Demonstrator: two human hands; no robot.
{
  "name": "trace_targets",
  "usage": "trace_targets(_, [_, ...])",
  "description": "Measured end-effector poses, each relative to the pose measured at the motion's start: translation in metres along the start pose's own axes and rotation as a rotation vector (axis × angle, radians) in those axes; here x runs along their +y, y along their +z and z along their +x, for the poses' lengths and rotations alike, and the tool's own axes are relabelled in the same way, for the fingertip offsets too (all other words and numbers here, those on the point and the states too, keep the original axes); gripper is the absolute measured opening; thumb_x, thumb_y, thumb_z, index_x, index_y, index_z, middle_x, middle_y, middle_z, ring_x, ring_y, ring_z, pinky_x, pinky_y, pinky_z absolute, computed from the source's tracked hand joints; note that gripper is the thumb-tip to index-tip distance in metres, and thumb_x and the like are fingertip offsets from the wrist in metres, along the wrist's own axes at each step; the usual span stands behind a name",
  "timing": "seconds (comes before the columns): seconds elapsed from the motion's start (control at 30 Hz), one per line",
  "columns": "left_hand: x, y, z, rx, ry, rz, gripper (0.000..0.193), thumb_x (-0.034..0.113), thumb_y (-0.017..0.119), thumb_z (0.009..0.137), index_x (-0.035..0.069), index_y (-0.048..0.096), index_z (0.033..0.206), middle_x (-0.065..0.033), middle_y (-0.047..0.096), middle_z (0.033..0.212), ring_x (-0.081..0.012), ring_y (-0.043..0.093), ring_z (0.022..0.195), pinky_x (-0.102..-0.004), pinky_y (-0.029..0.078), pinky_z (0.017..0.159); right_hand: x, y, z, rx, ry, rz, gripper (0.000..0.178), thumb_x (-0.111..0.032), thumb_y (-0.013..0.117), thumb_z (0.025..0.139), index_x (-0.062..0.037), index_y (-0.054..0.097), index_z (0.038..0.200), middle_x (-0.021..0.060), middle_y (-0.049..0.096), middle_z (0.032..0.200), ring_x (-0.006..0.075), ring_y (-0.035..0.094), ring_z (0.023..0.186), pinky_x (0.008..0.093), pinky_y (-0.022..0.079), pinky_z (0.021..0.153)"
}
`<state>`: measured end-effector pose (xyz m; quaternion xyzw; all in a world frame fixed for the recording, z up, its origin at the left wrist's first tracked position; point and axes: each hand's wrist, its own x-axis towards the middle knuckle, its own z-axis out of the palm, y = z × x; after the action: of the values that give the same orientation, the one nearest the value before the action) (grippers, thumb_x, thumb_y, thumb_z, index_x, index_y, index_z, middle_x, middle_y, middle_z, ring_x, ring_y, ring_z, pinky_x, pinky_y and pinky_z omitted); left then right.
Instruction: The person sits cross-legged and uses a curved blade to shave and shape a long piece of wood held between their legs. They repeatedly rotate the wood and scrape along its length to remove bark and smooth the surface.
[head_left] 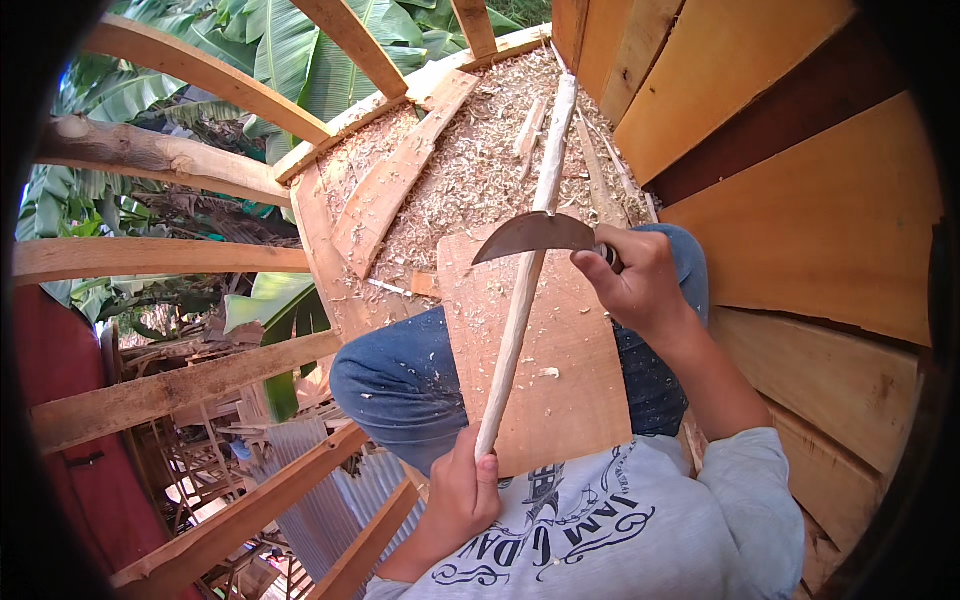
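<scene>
A long pale peeled stick runs from my lap toward the far end of the floor. My left hand is wrapped round its near end. In my right hand is the dark handle of a knife with a broad curved blade. The blade lies across the stick about midway along it, its tip pointing left. Whether the edge bites into the wood I cannot tell. Under the stick a flat wooden board rests on my lap, with a few shavings on it.
Wood shavings cover the floor ahead, with a loose plank and thin offcuts among them. A plank wall stands close on the right. Open wooden rails line the left, with banana leaves and a lower level beyond.
</scene>
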<state>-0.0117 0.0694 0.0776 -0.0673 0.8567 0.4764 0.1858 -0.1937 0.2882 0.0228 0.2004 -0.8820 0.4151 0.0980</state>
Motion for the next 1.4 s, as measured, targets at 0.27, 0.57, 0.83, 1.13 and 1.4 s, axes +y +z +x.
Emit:
trace_targets(0.27, [-0.006, 0.005, -0.007, 0.035, 0.051, -0.010, 0.031, 0.020, 0.041, 0.095, -0.005, 0.050, 0.111, -0.0156, 0.054, 0.065, -0.0315, 0.059, 0.056, -0.0383, 0.045, 0.054, 0.010, 0.003, -0.001, -0.036, 0.048, 0.098, 0.045, -0.044, 0.072, 0.076, -0.0060, 0.053, 0.060, 0.0088, 0.048, 0.049, 0.0235, 0.050, 0.040, 0.0328, 0.039, 0.041])
trace_targets(0.57, [-0.005, 0.003, -0.002, 0.012, 0.034, -0.047, 0.029, 0.019, 0.040, 0.095, -0.005, 0.050, 0.109, -0.0138, 0.054, 0.065, -0.0281, 0.058, 0.053, -0.0365, 0.044, 0.052, -0.001, 0.010, -0.008, -0.043, -0.008, 0.185, 0.046, -0.044, 0.070, 0.078, -0.0041, 0.053, 0.062, 0.0101, 0.048, 0.050, 0.0254, 0.051, 0.042, 0.0331, 0.039, 0.041])
trace_targets(0.83, [-0.019, 0.001, 0.000, 0.010, 0.031, -0.007, 0.029, 0.020, 0.040, 0.096, -0.004, 0.050, 0.109, -0.0142, 0.055, 0.066, -0.0290, 0.059, 0.057, -0.0367, 0.045, 0.054, 0.003, 0.010, -0.003, -0.047, 0.074, 0.188, 0.046, -0.043, 0.069, 0.078, -0.0022, 0.055, 0.063, 0.0105, 0.052, 0.051, 0.0257, 0.055, 0.044, 0.0325, 0.042, 0.043])
trace_targets(1.13, [-0.014, -0.005, 0.000, 0.005, 0.028, -0.037, 0.031, 0.023, 0.039, 0.096, -0.004, 0.050, 0.107, -0.0138, 0.055, 0.068, -0.0274, 0.057, 0.055, -0.0356, 0.043, 0.053, -0.009, 0.022, -0.009, 0.064, 0.065, 0.365, 0.039, -0.034, 0.070, 0.080, -0.0033, 0.053, 0.062, 0.0119, 0.049, 0.052, 0.0251, 0.051, 0.041, 0.0344, 0.039, 0.042])
trace_targets(1.4, [-0.012, -0.006, 0.001, -0.028, 0.002, -0.089, 0.033, 0.026, 0.038, 0.097, -0.004, 0.050, 0.104, -0.0113, 0.053, 0.065, -0.0241, 0.055, 0.055, -0.0335, 0.042, 0.053, -0.004, 0.020, -0.005, -0.010, 0.118, 0.381, 0.046, -0.040, 0.069, 0.080, -0.0034, 0.052, 0.060, 0.0090, 0.049, 0.048, 0.0230, 0.052, 0.040, 0.0318, 0.040, 0.041])
